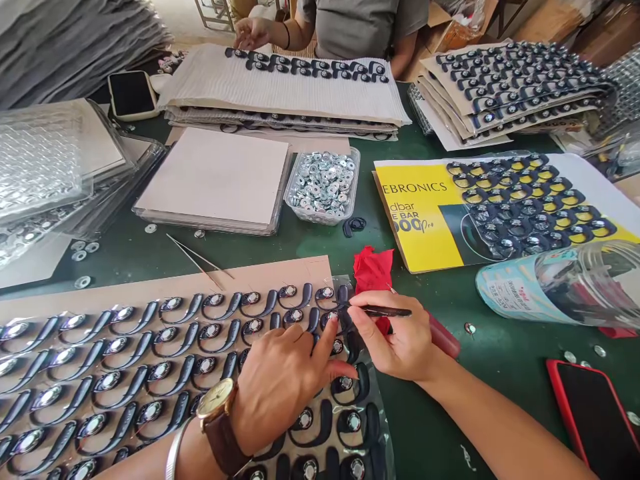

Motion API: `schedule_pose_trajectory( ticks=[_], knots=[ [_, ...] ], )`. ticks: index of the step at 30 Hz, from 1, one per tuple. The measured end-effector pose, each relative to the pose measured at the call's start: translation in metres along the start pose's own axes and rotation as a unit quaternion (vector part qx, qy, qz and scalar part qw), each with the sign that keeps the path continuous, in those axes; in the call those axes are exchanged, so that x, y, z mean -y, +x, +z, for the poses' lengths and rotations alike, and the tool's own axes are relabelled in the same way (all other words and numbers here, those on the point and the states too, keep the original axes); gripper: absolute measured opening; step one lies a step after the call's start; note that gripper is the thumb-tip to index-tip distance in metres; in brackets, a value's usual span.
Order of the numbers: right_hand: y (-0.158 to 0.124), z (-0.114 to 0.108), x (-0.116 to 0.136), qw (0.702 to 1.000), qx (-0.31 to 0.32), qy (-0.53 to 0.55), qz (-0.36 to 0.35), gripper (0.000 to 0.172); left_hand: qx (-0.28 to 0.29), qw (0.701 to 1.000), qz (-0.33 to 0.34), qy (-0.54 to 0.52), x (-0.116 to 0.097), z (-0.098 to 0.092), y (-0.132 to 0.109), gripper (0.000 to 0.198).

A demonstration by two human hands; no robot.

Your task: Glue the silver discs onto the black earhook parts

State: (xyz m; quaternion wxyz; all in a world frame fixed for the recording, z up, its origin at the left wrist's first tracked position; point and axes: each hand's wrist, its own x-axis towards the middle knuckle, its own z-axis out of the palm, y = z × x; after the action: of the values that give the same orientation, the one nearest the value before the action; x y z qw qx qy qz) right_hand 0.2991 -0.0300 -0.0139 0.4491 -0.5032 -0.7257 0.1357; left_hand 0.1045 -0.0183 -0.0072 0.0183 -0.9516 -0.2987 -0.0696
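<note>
Rows of black hook-shaped earphone pieces (163, 371) with round silver centres lie on a plastic-covered brown sheet in front of me. My left hand (283, 387) rests palm down over the right part of these rows. Its index fingertip presses on a piece near the top right corner, the thumb stretched out to the side. In my right hand (400, 343) dark tweezers (387, 311) are pinched, their tips reaching left to that same piece, close to my left index finger. The exact contact at the tips is too small to make out.
A tub of silver discs (325, 183) stands behind the sheet, metal tweezers (193, 257) to its left. Right are a yellow printed board (420, 233) with more pieces, a clear jar (560, 283) and a red-cased phone (590, 413). Across the table, a co-worker's hand (253, 32) is beside stacked sheets.
</note>
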Motion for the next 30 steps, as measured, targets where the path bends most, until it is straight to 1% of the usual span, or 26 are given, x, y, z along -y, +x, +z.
schedule_pose_trajectory(
  ticks=[7,15,20,25,28,30],
  knots=[
    [-0.0004,-0.0015,-0.0004,1.000,-0.001,-0.007,-0.014,0.012,0.020,1.000,0.001,0.015,-0.0026,-0.0005,-0.0020,0.060],
    [-0.0026,-0.0013,0.0006,0.998,0.012,-0.041,-0.037,0.009,0.039,0.999,0.003,0.013,-0.0049,-0.0049,-0.0002,0.061],
    [-0.0052,0.0026,-0.0003,0.997,0.027,-0.032,-0.068,0.011,0.059,0.998,-0.005,-0.003,-0.0047,-0.0065,0.0028,0.053],
    [-0.0089,0.0055,-0.0007,0.995,0.023,-0.015,-0.094,0.016,0.079,0.997,-0.009,-0.018,-0.0035,-0.0065,0.0024,0.048],
    [-0.0088,0.0047,-0.0019,0.996,0.008,-0.009,-0.087,0.015,0.080,0.997,-0.018,-0.018,-0.0027,-0.0053,0.0016,0.051],
    [-0.0090,0.0038,-0.0029,0.999,-0.008,-0.008,-0.052,0.014,0.070,0.997,-0.022,-0.017,-0.0023,-0.0040,0.0011,0.054]
  ],
)
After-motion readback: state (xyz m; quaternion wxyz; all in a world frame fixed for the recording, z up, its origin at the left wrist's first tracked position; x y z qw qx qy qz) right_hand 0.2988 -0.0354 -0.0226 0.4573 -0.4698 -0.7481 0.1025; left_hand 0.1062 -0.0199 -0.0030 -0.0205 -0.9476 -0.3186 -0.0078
